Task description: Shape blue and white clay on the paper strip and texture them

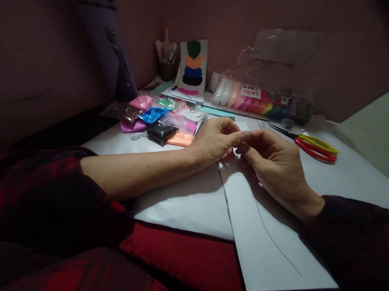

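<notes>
My left hand (210, 140) and my right hand (274, 158) meet over a white sheet of paper (254, 256), thumbs and fingertips pinched together. Whatever sits between the fingertips is too small or hidden to make out. From beneath my right hand a thin dark curved line (272, 233) runs down across the paper towards its near edge. It looks like a thread, though it may be a drawn line. Scissors (316, 149) with red and yellow handles lie to the right of my right hand, blades pointing left.
Small clear packets of coloured clay (160, 132) lie beyond my left forearm. At the back are a card with coloured patches (194, 68), a cup of tools (168, 68) and a large plastic bag of coloured clay (244, 96). White covering (182, 212) spreads over the table.
</notes>
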The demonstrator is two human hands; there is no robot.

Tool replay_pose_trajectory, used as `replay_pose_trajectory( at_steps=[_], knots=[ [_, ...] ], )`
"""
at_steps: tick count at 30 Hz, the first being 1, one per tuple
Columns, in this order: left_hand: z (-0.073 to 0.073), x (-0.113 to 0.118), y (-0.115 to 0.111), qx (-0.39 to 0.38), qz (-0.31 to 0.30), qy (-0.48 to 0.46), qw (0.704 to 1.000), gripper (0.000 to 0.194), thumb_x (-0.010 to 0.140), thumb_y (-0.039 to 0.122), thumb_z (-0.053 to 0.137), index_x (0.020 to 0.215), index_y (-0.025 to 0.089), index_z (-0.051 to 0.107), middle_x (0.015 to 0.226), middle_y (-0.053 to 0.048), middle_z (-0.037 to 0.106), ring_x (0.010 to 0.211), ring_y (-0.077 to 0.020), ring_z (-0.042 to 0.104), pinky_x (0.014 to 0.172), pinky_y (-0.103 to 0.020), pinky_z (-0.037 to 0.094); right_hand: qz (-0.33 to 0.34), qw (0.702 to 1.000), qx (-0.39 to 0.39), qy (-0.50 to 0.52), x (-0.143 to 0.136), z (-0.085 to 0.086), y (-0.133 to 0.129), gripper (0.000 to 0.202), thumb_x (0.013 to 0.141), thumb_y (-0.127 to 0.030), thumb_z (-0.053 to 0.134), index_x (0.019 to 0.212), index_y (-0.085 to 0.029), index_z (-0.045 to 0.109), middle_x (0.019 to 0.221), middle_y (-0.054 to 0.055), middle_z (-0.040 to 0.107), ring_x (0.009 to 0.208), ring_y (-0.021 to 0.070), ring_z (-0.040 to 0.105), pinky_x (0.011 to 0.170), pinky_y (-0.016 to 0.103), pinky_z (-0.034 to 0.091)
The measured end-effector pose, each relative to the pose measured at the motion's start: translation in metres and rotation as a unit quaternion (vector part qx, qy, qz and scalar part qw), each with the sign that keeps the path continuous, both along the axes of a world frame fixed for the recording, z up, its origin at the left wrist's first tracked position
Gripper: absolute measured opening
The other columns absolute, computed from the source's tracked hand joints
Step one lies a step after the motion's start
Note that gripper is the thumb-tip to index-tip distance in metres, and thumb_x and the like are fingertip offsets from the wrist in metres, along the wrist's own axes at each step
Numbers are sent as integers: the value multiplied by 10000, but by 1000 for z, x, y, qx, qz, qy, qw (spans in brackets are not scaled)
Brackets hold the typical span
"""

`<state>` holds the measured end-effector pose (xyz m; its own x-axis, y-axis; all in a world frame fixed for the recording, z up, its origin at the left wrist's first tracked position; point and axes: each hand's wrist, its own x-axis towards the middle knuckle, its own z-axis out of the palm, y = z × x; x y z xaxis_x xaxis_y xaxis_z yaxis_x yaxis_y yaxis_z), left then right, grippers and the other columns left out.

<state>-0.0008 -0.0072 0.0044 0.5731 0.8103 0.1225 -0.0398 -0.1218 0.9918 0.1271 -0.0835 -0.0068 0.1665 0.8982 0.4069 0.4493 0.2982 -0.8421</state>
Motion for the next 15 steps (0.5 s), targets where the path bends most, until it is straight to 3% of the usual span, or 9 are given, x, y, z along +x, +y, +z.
replay_pose_trajectory(
  at_steps=[7,15],
  knots=[
    [5,-2,-4,-7,-24,-1,1000,339,869,452,621,754,147,526,596,21,590,469,-63,539,448,-183,411,-56,998,30,-8,1,-3,3,133,834,-314,702,868,-218,615,780,-4,689,646,142,649,568,285,527],
    [4,0,-2,-12,2,-10,1000,293,885,368,624,735,145,508,590,43,542,416,-31,487,427,-172,376,-47,998,43,8,0,-2,3,112,844,-294,689,878,-223,610,734,-23,650,566,111,588,522,268,493]
  ],
)
